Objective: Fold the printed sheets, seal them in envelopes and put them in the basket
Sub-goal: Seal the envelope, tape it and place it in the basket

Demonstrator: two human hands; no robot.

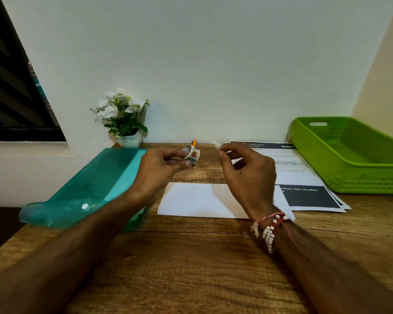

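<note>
Your left hand (159,164) grips the tape roll (192,152) above the envelope (191,200). Your right hand (247,171) pinches 1 small strip (216,145). Keep it taut, lay it square over the envelope's flap, then press it flat. The printed sheets (288,175) lie right of the envelope, and the basket (361,184) farther right.

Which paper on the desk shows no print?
The white envelope, lying mid-desk under the right hand. Its face is blank, while the printed sheets stacked beside the green basket carry dark bands and text.
</note>
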